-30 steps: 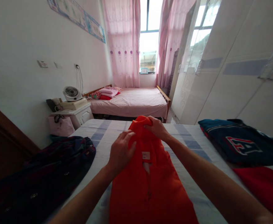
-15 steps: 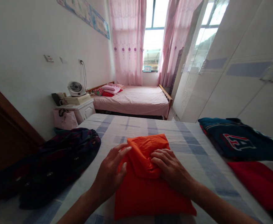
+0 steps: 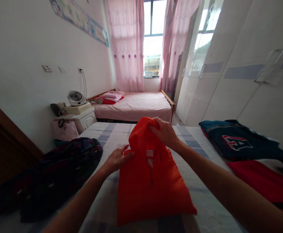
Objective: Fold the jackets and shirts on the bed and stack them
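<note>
A folded orange hooded garment (image 3: 153, 191) lies on the bed in front of me, its neck opening with a small pale label facing up. My right hand (image 3: 165, 132) is closed on the top of its hood, which is raised off the bed. At the garment's upper left edge is my left hand (image 3: 118, 159), with the orange fabric between its thumb and fingers; part of those fingers is hidden.
The bed has a blue-and-white checked sheet (image 3: 105, 129). Dark plaid clothing (image 3: 68, 171) lies at left; a folded teal jacket (image 3: 243, 139) and red clothing (image 3: 260, 181) lie at right. Beyond stand a pink bed (image 3: 141, 103), a nightstand (image 3: 87, 118) with a fan (image 3: 76, 97), and white wardrobes (image 3: 228, 94).
My right hand has moved up and away from me, lifting the hood that lay folded down, so the neck label now shows. My left hand has shifted slightly to the garment's upper left edge.
</note>
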Motion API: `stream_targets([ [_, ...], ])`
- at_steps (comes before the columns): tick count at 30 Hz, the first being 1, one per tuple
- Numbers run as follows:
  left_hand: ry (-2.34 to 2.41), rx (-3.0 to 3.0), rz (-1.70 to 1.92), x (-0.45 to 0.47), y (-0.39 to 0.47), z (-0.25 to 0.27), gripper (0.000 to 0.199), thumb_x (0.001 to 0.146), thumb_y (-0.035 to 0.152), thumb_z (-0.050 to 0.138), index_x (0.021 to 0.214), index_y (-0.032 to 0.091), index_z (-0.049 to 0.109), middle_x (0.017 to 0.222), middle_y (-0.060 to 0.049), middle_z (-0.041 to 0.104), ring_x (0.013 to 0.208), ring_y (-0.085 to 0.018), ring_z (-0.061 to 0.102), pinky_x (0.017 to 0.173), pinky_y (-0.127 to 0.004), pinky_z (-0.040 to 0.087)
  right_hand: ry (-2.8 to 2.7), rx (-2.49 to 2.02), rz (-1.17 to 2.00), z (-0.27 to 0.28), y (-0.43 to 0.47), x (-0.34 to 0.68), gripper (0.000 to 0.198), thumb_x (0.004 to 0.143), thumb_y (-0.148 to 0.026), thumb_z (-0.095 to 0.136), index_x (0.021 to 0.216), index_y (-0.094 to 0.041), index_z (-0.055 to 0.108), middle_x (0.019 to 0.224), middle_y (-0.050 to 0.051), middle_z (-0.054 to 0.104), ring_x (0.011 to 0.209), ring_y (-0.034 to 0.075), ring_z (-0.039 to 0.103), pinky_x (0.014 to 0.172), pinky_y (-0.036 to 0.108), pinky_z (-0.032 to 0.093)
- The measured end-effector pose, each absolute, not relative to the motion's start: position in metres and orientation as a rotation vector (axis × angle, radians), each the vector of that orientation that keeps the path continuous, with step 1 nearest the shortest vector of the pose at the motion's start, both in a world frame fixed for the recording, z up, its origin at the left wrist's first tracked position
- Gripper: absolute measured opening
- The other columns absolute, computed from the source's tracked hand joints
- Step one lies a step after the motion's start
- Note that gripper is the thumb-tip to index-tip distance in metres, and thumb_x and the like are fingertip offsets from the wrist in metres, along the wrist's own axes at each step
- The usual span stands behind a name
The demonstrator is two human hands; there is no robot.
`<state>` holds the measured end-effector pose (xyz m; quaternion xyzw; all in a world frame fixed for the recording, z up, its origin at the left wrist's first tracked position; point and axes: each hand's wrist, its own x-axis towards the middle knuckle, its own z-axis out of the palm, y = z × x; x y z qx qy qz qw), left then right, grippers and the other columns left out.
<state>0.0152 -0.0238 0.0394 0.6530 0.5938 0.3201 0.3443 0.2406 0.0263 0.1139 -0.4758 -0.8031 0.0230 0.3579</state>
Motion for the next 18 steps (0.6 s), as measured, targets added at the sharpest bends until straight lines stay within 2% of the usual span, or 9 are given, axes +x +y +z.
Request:
stream_targets([
  [3,1.386,1.628,0.685,0.013,-0.001,0.037,0.055,0.068,0.054,0.063,0.102,0.011,0.066,0.093,-0.011,0.071,0.088,-0.028,0.066,0.075,-0.035,0.051,-2.048,-1.388,0.304,0.110,0.061,0.239,0.033,0.083,-0.038,0.051,0.112,-0.021,0.055,0.104,0.007,0.066,0.096,0.021,0.058,0.080,0.028,0.039],
  [5,1.324,1.570,0.646,0.013,0.006,0.037,0.051,0.067,0.054,0.065,0.095,0.011,0.068,0.087,-0.010,0.072,0.083,-0.027,0.067,0.069,-0.032,0.051,-2.032,-1.497,0.435,0.094,0.074,0.245,0.040,0.081,-0.042,0.054,0.114,-0.019,0.054,0.104,0.008,0.065,0.093,0.020,0.059,0.077,0.027,0.040],
  [7,1.274,1.518,0.624,0.014,0.006,0.039,0.049,0.065,0.053,0.068,0.091,0.011,0.069,0.086,-0.009,0.072,0.082,-0.026,0.067,0.068,-0.030,0.051,-2.026,-1.599,0.526,0.072,0.079,0.256,0.039,0.079,-0.047,0.055,0.103,-0.016,0.060,0.091,0.009,0.067,0.083,0.020,0.060,0.070,0.027,0.041],
  [10,1.197,1.443,0.572,0.012,0.003,0.046,0.046,0.061,0.052,0.071,0.087,0.014,0.071,0.087,-0.007,0.072,0.080,-0.024,0.067,0.067,-0.028,0.051,-2.023,-1.731,0.728,0.041,0.074,0.276,0.043,0.079,-0.055,0.051,0.071,-0.015,0.063,0.062,0.005,0.061,0.060,0.016,0.056,0.057,0.026,0.039],
  [12,1.155,1.402,0.539,0.011,0.001,0.050,0.044,0.061,0.051,0.072,0.086,0.015,0.071,0.087,-0.006,0.072,0.079,-0.023,0.067,0.066,-0.028,0.050,-2.002,-1.762,0.865,0.030,0.068,0.286,0.051,0.081,-0.060,0.044,0.065,-0.015,0.063,0.055,0.003,0.058,0.052,0.014,0.052,0.052,0.025,0.038],
  [15,1.136,1.368,0.525,0.010,0.002,0.053,0.042,0.062,0.050,0.073,0.084,0.015,0.071,0.086,-0.006,0.072,0.076,-0.021,0.066,0.064,-0.026,0.049,-1.930,-1.762,0.992,0.030,0.058,0.293,0.056,0.082,-0.063,0.037,0.078,-0.015,0.066,0.066,0.004,0.063,0.056,0.013,0.054,0.051,0.024,0.040],
  [18,1.178,1.347,0.558,0.013,0.008,0.049,0.046,0.065,0.055,0.069,0.083,0.013,0.070,0.080,-0.007,0.071,0.069,-0.019,0.064,0.055,-0.024,0.047,-1.857,-1.775,0.981,0.040,0.050,0.293,0.052,0.078,-0.059,0.048,0.096,-0.014,0.067,0.087,0.008,0.066,0.074,0.017,0.059,0.060,0.026,0.044],
])
